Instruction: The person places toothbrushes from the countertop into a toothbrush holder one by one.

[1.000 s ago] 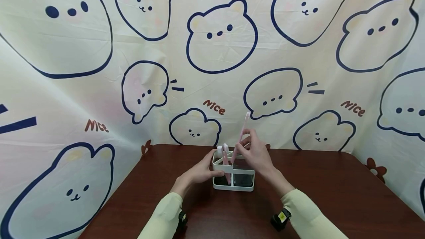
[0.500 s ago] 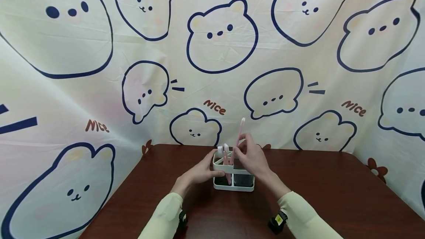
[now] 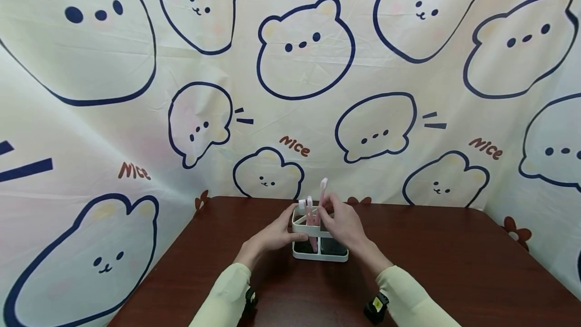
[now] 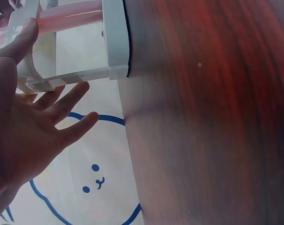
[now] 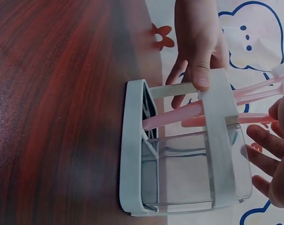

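Note:
A white toothbrush holder point(image 3: 325, 257) stands upright on the table, with a divided top frame and a clear cup point(image 5: 184, 183) in one side. My left hand point(image 3: 271, 234) steadies it from the left, thumb on the front of the upper frame and fingers along the side. Pink toothbrushes point(image 5: 177, 115) with white heads lean in the holder's left compartments. Between thumb and fingers my right hand point(image 3: 343, 222) pinches another pink toothbrush point(image 3: 323, 186), head upward. Its handle reaches down through the top frame beside the others, as the right wrist view shows.
The dark reddish-brown wooden table point(image 3: 436, 256) extends around the holder. Behind it hangs a pale cloth point(image 3: 317, 125) printed with cartoon animal outlines. Black wrist devices point(image 3: 375, 309) sit at both sleeve cuffs.
My right hand has moved down and slightly left, lowering the pinched toothbrush further into the holder and bringing it more upright. My left hand stays at the holder's side.

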A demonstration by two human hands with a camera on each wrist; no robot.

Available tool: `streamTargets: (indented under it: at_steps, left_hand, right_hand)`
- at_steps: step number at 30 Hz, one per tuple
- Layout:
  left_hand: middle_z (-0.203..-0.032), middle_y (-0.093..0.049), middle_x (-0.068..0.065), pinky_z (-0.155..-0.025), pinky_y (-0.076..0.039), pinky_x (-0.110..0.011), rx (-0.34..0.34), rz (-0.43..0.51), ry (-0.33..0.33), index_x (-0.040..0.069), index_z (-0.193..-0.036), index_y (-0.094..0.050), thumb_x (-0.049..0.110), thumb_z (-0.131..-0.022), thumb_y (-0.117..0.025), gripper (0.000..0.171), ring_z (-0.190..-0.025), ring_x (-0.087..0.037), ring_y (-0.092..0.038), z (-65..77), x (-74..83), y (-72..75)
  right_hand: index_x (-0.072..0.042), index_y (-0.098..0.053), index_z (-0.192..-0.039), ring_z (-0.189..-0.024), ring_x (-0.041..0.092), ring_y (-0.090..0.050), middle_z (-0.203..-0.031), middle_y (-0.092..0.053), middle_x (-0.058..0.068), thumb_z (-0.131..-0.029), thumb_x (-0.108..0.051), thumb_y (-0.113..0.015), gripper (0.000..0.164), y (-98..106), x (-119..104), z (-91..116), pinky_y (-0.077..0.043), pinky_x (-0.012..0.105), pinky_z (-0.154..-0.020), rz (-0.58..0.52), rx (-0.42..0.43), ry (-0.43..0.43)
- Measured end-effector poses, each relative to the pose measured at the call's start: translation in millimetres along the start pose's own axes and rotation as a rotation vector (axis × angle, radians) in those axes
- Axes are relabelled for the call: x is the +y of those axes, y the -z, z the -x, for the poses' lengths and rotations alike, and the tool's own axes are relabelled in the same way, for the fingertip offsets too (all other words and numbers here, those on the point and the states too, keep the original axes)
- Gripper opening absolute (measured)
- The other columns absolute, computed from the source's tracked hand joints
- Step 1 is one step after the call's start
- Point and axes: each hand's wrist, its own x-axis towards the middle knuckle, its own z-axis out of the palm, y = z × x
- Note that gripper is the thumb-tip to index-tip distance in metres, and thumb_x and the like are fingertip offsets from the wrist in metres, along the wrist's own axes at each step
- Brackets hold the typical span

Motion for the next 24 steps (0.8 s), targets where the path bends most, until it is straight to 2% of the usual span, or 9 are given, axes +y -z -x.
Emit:
streamTargets:
  at_steps: [5, 10, 13, 17, 24]
  left_hand:
    - [-0.150, -0.037, -0.007, -0.113, -0.035, -0.057, 0.000, -0.012, 0.011, 0.027, -0.153, -0.023, 0.037, -0.090, -0.073, 0.081, -0.130, -0.026, -0.044, -0.6, 0.1, -0.7]
    - [-0.151, -0.036, -0.008, -0.112, -0.035, -0.058, -0.003, -0.012, 0.016, 0.026, -0.154, -0.022, 0.038, -0.090, -0.073, 0.083, -0.129, -0.027, -0.044, -0.9, -0.5, -0.9]
    - [-0.151, -0.036, -0.008, -0.113, -0.035, -0.058, -0.003, -0.011, 0.019, 0.026, -0.154, -0.021, 0.038, -0.089, -0.073, 0.084, -0.129, -0.027, -0.044, -1.1, -1.1, -1.1]
    - [-0.152, -0.035, -0.008, -0.113, -0.034, -0.059, 0.000, -0.010, 0.028, 0.026, -0.154, -0.021, 0.040, -0.089, -0.073, 0.084, -0.130, -0.027, -0.043, -0.9, -1.1, -1.3]
    - [-0.153, -0.034, -0.009, -0.114, -0.031, -0.061, 0.006, -0.015, 0.032, 0.026, -0.153, -0.022, 0.040, -0.089, -0.073, 0.083, -0.132, -0.028, -0.041, 0.0, 0.1, -1.3]
  right_hand:
    - [-0.017, -0.067, -0.096, -0.080, 0.013, -0.065, -0.091, -0.071, -0.001, -0.095, -0.024, -0.066, 0.007, -4, 5, 0, -0.059, 0.035, -0.074, 0.056, 0.030, 0.038]
    - [-0.016, -0.073, -0.091, -0.086, 0.019, -0.056, -0.094, -0.067, 0.002, -0.092, -0.028, -0.069, 0.013, -8, 9, 2, -0.051, 0.038, -0.077, 0.159, 0.045, 0.051]
    - [-0.016, -0.074, -0.089, -0.094, 0.024, -0.056, -0.097, -0.067, 0.004, -0.092, -0.033, -0.069, 0.018, -8, 11, 4, -0.048, 0.042, -0.081, 0.194, 0.042, 0.036]
    - [-0.016, -0.074, -0.088, -0.099, 0.027, -0.056, -0.100, -0.067, 0.006, -0.091, -0.036, -0.070, 0.020, -6, 13, 6, -0.048, 0.046, -0.086, 0.189, 0.043, 0.022]
    - [-0.016, -0.073, -0.094, -0.093, 0.022, -0.057, -0.103, -0.068, 0.005, -0.092, -0.032, -0.070, 0.017, 3, 19, 9, -0.053, 0.042, -0.084, 0.129, 0.040, 0.014]
